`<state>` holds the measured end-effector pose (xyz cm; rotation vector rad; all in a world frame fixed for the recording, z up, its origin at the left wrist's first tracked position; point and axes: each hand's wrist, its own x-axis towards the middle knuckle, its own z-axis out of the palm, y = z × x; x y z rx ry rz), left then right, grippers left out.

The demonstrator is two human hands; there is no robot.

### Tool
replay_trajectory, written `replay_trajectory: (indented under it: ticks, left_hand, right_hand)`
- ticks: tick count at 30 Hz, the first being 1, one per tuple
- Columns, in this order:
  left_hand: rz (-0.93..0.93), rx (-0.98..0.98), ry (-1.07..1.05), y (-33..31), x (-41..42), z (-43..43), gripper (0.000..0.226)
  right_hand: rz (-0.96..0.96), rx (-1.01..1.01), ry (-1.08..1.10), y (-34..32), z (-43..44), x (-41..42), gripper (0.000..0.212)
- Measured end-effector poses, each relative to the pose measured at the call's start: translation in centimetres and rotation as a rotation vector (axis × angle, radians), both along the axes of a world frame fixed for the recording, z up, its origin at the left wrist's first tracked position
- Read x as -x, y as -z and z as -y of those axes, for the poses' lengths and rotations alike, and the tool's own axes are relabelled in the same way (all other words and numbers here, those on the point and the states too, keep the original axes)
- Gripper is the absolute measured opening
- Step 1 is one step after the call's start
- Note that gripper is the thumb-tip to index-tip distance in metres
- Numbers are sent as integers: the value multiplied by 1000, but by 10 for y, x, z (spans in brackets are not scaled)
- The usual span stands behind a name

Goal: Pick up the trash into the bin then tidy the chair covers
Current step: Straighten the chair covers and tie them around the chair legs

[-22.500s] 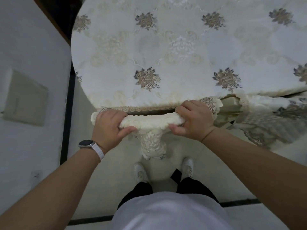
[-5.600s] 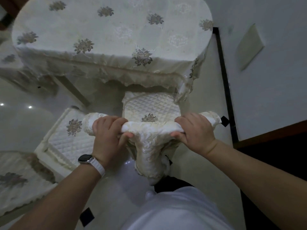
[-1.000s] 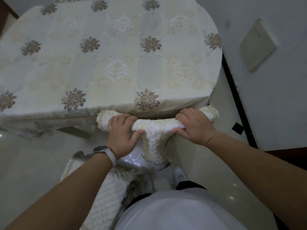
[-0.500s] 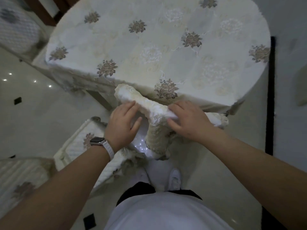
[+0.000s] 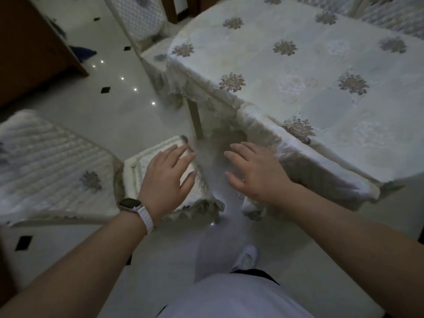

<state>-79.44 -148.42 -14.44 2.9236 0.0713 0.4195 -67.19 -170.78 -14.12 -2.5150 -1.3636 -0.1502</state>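
My left hand and my right hand hover side by side with fingers spread, holding nothing. Under my left hand lies a chair's cream quilted seat cover with a lace fringe. Its quilted back cover, marked with a flower, stands to the left. Just right of my right hand, a blurred cream lace-covered chair back runs along the table's edge. No trash or bin is in view.
The table under a cream flowered tablecloth fills the upper right, with a wooden leg showing. Another covered chair stands at the far side. A brown wooden cabinet and something blue on the floor are upper left.
Both hands have let go of the covered chair back they were gripping and now hang open. My view has swung left toward the neighbouring chair.
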Motion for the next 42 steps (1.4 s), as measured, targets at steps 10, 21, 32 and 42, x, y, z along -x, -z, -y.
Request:
replay_trajectory:
  ticks: [10,21,32,42]
  left_hand:
    - [46,-4,-310,1,239,-97,43]
    - [128,-36,-666,-7,475,-134,40]
    - [124,-51,-869,9,559,-169,38]
    - [53,-86,-858,17,539,-297,37]
  right_hand:
    - [75,6,-258,-14,-138,183,50]
    - [126,-8,-614,-28,-253,368,49]
    - [122,39,-813,-22,-343,434,52]
    - [73,-30,-794,10,-484,411,50]
